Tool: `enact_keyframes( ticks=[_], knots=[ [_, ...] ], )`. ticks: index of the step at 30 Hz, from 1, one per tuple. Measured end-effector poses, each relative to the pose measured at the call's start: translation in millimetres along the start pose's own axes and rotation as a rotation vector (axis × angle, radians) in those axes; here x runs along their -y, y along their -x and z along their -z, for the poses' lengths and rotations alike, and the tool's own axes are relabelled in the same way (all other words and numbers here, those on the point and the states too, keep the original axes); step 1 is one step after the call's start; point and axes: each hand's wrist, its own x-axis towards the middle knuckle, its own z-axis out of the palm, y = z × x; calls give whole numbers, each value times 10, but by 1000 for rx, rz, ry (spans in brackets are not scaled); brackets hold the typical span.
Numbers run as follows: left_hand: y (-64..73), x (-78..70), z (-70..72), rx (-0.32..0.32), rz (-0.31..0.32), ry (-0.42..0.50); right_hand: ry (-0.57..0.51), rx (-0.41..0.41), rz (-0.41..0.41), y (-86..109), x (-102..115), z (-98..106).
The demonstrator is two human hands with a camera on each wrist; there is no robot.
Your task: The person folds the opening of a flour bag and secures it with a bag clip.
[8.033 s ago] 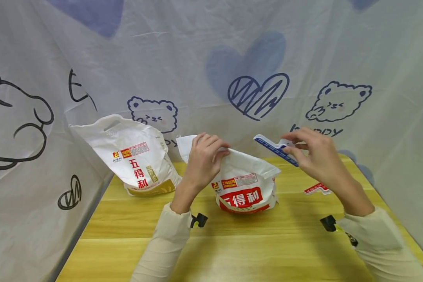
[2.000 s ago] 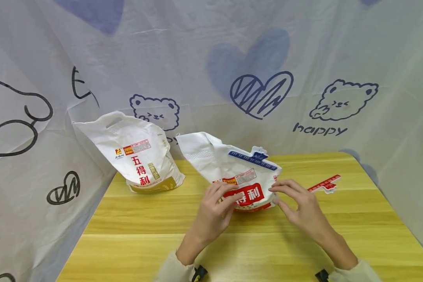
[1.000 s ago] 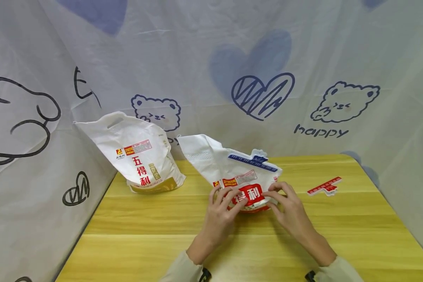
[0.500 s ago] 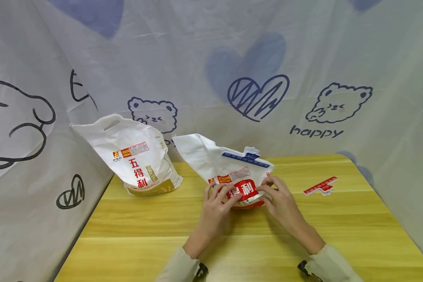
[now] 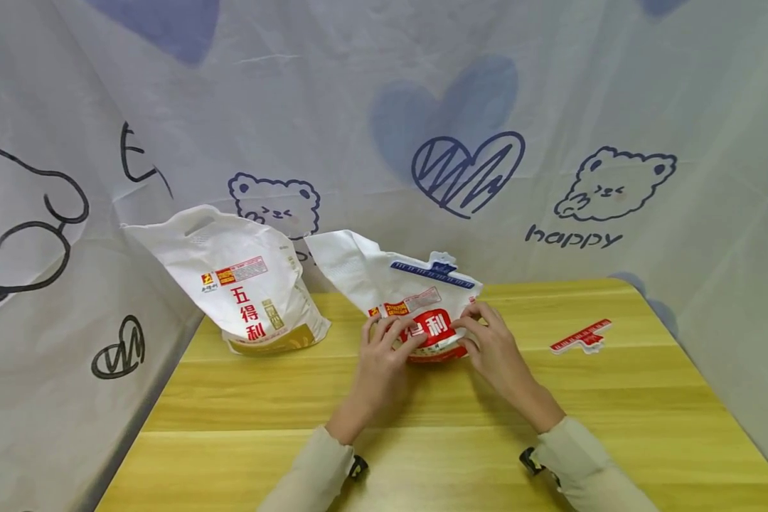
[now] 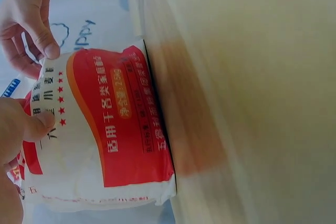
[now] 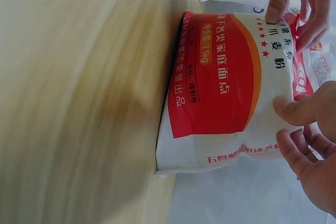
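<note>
A white-and-red flour bag [image 5: 435, 323] stands in the middle of the table, and its corner flap sticks up to the left. Along its folded top sits a blue sealing clip [image 5: 432, 273]. My left hand [image 5: 384, 355] grips the bag's left side, thumb on the near face and fingers over the upper edge. On the right side, my right hand [image 5: 494, 348] pinches the bag between thumb and fingers. Both wrist views show the red label of the flour bag [image 6: 113, 114] and its base on the tabletop. Its far side is hidden.
A second white flour bag [image 5: 243, 284] with gold trim stands at the back left. A red sealing clip [image 5: 582, 337] lies on the wooden table [image 5: 461, 455] to the right. A printed curtain [image 5: 358, 107] hangs behind.
The blue clip, earlier in my right hand, is now on the bag's top. Both hands moved down to the bag's sides. Lately bag and hands have shifted slightly left and back.
</note>
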Motion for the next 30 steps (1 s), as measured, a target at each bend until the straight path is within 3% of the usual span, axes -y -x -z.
enact_keyframes(
  ticks=[12, 15, 30],
  knots=[
    [-77, 279, -106, 49, 43, 43, -2, -7, -6, -245, -121, -210],
    [-87, 348, -119, 36, 51, 59, 0, -6, 0, -311, -137, -263],
    [-174, 583, -217, 62, 98, 33, -5, 44, -66, -573, -195, -427]
  ],
)
